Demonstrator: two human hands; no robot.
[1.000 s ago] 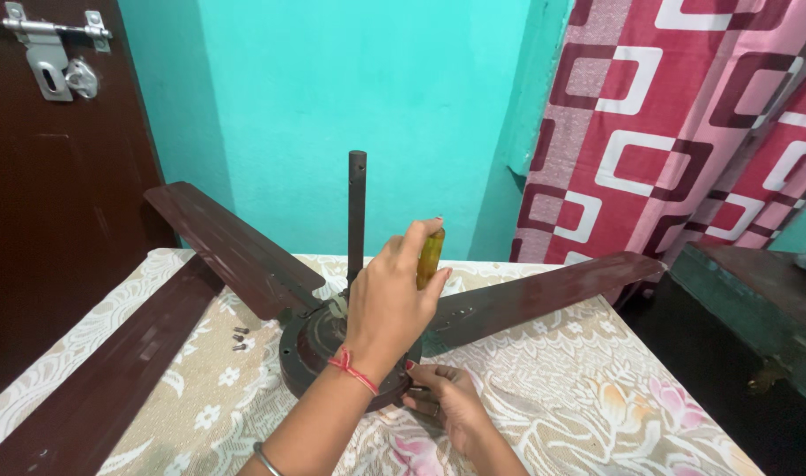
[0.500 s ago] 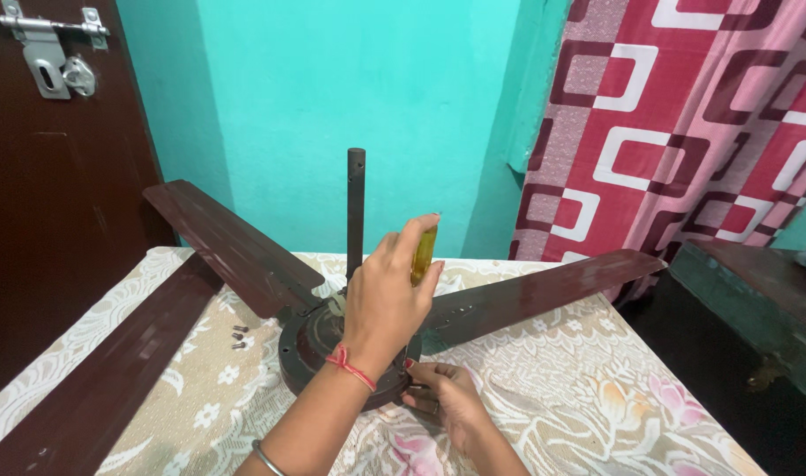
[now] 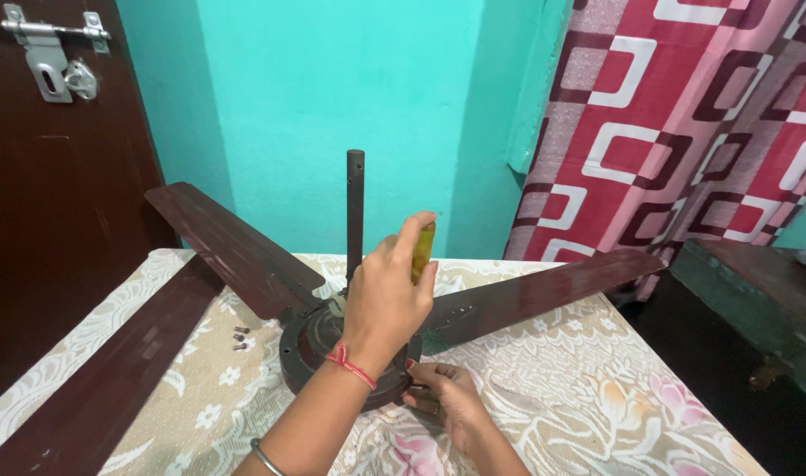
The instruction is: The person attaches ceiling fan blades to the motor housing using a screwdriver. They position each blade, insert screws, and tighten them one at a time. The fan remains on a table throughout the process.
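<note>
A dark brown ceiling fan lies on a cloth-covered table, its motor hub [image 3: 301, 348] facing up and its downrod [image 3: 355, 211] standing upright. My left hand [image 3: 381, 304], with a red thread and a bangle on the wrist, is closed around the yellow handle of a screwdriver [image 3: 423, 249]. It holds the screwdriver upright over the hub's right side, and its tip is hidden behind the hand. My right hand [image 3: 447, 397] lies lower, with its fingers gripping the hub's near right edge. Three blades spread out: far left [image 3: 235, 247], near left [image 3: 112, 379] and right [image 3: 544, 291].
A few small dark screws [image 3: 241, 338] lie on the floral tablecloth [image 3: 597, 397] left of the hub. A brown door [image 3: 41, 220] with a metal latch [image 3: 55, 53] stands at left. A patterned red curtain [image 3: 685, 115] and a dark wooden piece of furniture [image 3: 755, 300] are at right.
My left hand has shifted slightly on the screwdriver, and the yellow handle has moved a little up and left. The right hand and the fan stay put.
</note>
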